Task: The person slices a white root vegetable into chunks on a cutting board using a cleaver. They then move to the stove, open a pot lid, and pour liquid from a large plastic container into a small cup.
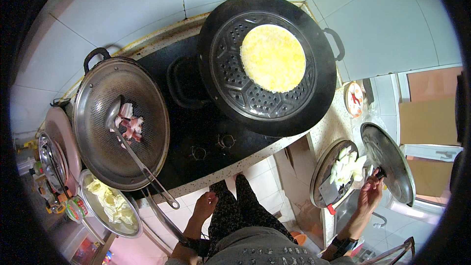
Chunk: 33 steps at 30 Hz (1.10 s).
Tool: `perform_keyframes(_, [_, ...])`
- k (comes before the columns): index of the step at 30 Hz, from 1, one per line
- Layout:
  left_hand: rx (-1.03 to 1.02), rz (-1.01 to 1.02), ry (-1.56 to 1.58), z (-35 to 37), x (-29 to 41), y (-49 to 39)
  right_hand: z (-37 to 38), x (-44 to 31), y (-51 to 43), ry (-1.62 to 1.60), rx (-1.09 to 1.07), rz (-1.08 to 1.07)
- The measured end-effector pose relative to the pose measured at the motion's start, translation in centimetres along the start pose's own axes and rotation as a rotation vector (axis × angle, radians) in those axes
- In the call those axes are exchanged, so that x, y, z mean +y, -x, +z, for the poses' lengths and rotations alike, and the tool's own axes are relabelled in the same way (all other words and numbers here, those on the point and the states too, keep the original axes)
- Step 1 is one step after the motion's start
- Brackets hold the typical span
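Note:
My right hand (371, 190) grips the black knob of a metal pan lid (392, 162), held tilted at the right beside a round cutting board (317, 187). Chopped pale vegetable pieces (346, 167) and a cleaver (328, 191) lie on that board. My left hand (206, 204) hangs near my body with fingers curled and no object visible in it. In the left wok (88, 117), sliced meat (130, 125) lies under a metal ladle (128, 147). A plate of yellow-white grain-like food (273, 58) sits on the perforated steamer rack (255, 101) in the big black wok (228, 11).
The left wok's long handle (165, 221) reaches toward my left forearm. A metal bowl of cabbage leaves (136, 228) stands at lower left, near stacked lids and jars. A small plate with red peppers (354, 99) is on the right counter, above the sink (344, 209).

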<state>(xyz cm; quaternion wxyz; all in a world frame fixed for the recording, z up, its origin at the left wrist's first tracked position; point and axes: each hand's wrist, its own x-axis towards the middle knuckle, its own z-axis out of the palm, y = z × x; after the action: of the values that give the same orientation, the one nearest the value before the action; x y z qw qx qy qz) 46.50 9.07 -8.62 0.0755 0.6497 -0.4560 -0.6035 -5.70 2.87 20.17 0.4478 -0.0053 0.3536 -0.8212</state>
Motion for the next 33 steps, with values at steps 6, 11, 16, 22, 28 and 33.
perform_keyframes(6, [-0.008, -0.035, -0.008, -0.1, -0.5, 0.1, 0.6, 1.0, 0.5, 0.077, -0.006, -0.065])
perform_keyframes(11, [0.011, 0.005, 0.023, 0.0, -1.2, 0.1, 1.3, 1.8, 0.9, 0.06, -0.006, -0.053])
perform_keyframes(16, [-0.005, -0.043, 0.019, 0.0, -1.5, 0.2, 1.7, 2.3, 1.2, 0.104, 0.003, -0.079])
perform_keyframes(22, [-0.036, -0.047, 0.017, -0.6, -0.6, 0.4, 2.1, 2.1, 2.2, 0.105, 0.023, -0.111])
perform_keyframes(28, [-0.032, -0.027, 0.054, -1.7, 0.3, 1.0, 2.5, 1.6, 3.0, 0.058, -0.122, -0.048])
perform_keyframes(33, [0.01, 0.026, 0.066, -1.5, -1.1, 1.2, 2.8, 1.5, 3.4, 0.057, -0.149, -0.052])
